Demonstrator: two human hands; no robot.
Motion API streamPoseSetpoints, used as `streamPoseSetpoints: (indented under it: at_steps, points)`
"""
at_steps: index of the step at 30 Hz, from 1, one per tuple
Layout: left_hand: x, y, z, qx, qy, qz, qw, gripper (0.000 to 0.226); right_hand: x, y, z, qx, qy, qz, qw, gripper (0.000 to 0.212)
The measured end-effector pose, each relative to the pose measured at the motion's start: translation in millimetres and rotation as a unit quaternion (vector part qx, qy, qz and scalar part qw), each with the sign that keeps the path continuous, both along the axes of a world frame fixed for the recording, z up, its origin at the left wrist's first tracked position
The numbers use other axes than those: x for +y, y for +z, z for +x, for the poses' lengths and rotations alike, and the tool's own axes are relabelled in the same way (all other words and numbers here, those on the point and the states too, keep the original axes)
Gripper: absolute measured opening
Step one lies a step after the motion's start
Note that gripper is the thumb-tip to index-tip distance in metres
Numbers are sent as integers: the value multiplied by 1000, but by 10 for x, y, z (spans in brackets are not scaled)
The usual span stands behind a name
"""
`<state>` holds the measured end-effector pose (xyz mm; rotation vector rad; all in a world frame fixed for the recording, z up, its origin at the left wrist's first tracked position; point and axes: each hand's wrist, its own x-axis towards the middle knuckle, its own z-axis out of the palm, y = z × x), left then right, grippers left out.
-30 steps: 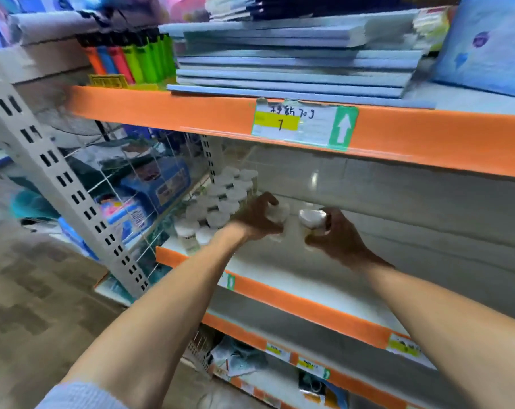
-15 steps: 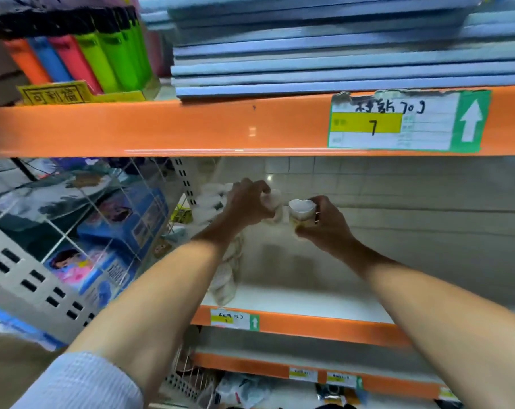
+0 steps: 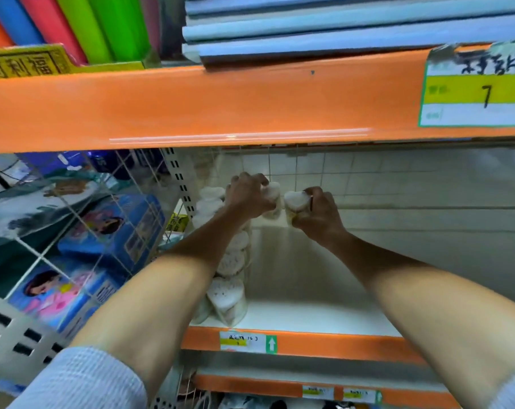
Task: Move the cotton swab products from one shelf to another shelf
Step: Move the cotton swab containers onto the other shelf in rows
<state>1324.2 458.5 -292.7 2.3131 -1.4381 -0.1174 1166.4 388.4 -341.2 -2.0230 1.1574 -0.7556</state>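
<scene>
Reaching deep under the orange shelf edge [image 3: 191, 107], both hands were at the back of the white shelf [image 3: 309, 314], side by side and nearly touching. The left hand [image 3: 247, 196] had its fingers curled over a tub [image 3: 272, 191] of swabs; the right hand [image 3: 318, 214] gripped another tub [image 3: 296, 202], its heart-shaped white lid facing up. Both tubs stood upright, long axis vertical, just clear of the tiled wall [image 3: 398, 184]. The row of tubs [image 3: 228, 293] already placed ran along the shelf's left side, from the front edge back, directly beside and below the left forearm. So the left hand was nearer that row, and I judged its tub would go down first, next to the rearmost one.
</scene>
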Motion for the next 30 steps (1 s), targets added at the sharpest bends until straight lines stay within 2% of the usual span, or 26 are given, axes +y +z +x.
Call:
streamPoseSetpoints:
  at_steps: [12, 20, 30]
  points:
    - [-135, -85, 126, -68, 4, 49, 997, 60, -168, -100, 364, -15, -25, 9, 1000, 67]
    - [-152, -122, 213, -70, -4, 33, 997, 64, -212, -178, 432, -69, -41, 30, 996, 69]
    - [-103, -132, 248, -57, -11, 10, 998, 49, -245, -191, 447, -63, -44, 30, 997, 68]
